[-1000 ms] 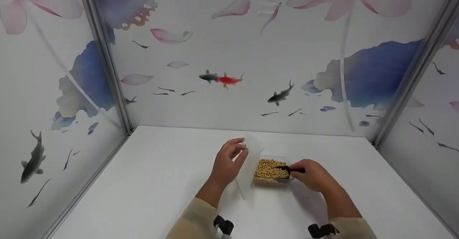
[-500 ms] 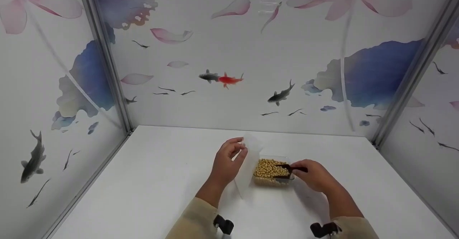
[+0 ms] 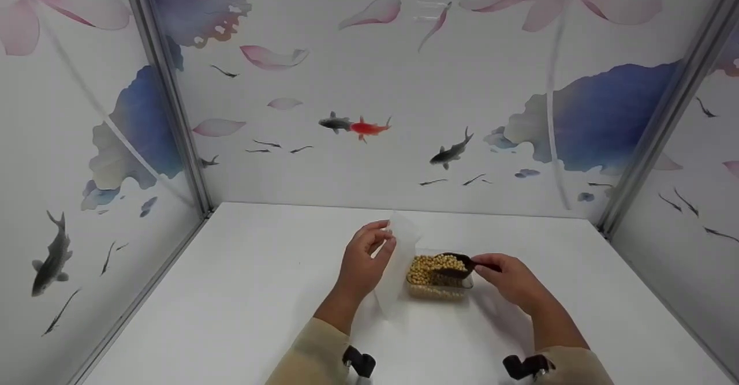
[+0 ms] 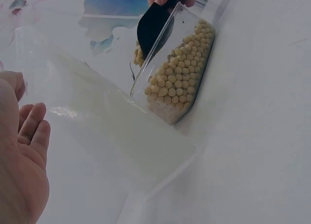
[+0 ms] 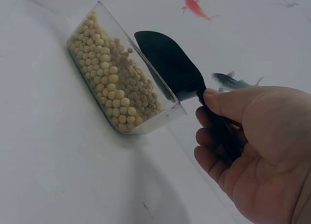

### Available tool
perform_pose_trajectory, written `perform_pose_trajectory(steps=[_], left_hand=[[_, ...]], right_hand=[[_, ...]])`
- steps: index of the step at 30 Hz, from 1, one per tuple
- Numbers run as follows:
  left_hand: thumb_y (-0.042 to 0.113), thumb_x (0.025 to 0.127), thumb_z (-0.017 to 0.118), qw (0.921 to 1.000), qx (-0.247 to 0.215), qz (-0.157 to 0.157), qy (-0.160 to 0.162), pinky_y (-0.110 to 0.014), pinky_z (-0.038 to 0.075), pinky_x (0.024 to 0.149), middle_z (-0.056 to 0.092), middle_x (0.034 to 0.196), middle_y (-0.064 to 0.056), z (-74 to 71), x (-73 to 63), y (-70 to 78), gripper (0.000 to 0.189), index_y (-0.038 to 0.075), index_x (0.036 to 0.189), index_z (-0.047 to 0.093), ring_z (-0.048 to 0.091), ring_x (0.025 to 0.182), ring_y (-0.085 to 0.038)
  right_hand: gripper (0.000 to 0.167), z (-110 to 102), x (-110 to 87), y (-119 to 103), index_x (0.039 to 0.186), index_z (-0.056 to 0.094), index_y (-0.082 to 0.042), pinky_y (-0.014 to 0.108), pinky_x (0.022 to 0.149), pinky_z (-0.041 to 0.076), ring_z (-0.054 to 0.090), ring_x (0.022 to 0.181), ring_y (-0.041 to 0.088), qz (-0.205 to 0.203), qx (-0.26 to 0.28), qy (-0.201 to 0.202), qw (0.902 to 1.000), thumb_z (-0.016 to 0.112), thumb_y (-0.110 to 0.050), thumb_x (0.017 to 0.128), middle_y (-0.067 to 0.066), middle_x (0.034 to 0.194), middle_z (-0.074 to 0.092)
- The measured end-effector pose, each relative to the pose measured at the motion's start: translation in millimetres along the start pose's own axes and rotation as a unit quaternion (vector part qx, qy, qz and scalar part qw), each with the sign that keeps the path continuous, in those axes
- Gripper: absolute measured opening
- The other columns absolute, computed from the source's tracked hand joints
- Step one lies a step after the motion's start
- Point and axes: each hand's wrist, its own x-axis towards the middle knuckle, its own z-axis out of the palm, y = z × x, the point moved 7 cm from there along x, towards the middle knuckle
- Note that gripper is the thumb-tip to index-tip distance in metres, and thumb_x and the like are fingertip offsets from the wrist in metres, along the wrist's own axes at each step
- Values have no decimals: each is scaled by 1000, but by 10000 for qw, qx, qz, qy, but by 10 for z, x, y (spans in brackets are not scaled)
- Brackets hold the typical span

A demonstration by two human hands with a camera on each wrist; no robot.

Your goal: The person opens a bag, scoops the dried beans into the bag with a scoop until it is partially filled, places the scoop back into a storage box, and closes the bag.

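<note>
My left hand [image 3: 362,264] holds up a translucent plastic bag [image 3: 398,269] near its upper part; in the left wrist view the bag [image 4: 112,136] slants down to the right of my fingers. A clear plastic box [image 3: 437,294] of soybeans [image 3: 420,266] stands on the table, right of the bag. With my right hand [image 3: 511,281] I grip the handle of a black scoop [image 5: 167,61], its blade tilted above the box rim. In the head view soybeans lie heaped in the scoop. The right wrist view shows a hollow in the beans beneath it.
The white table [image 3: 242,292] runs back to a white wall [image 3: 369,183] printed with fish and lotus flowers. Panels joined by metal posts [image 3: 167,93] close off both sides. A black camera mount [image 3: 359,362] is worn on each wrist.
The scoop has risen out of the soybeans with a load in it, and my right hand has shifted slightly right. My left hand and the bag stay nearly in place.
</note>
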Motion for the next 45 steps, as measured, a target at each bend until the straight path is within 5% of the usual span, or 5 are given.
perform_pose_trajectory(steps=[13, 25, 45], left_hand=[[38, 108, 65, 10000, 54, -9, 71, -35, 51, 119, 62, 151, 0, -36, 9, -6, 25, 15, 115, 73, 61, 142, -20], [37, 108, 65, 9997, 45, -191, 157, -34, 49, 120, 61, 152, 2, -115, 32, -67, 23, 17, 117, 73, 59, 145, -18], [37, 109, 63, 9995, 84, -190, 230, -36, 50, 120, 62, 152, 2, -128, 40, -61, 23, 17, 117, 72, 58, 146, -19]], right_hand=[[43, -76, 18, -79, 146, 64, -12, 51, 117, 51, 60, 136, 32, 88, 741, 159, 9971, 61, -36, 110, 9, 145, 68], [43, -159, 55, -547, 147, 63, -13, 55, 123, 47, 60, 136, 28, -122, 843, 318, 9959, 61, -36, 111, 12, 150, 64], [36, -93, 208, -1473, 143, 65, -12, 53, 111, 56, 64, 128, 32, -1033, -710, 100, 9921, 60, -29, 112, 15, 141, 65]])
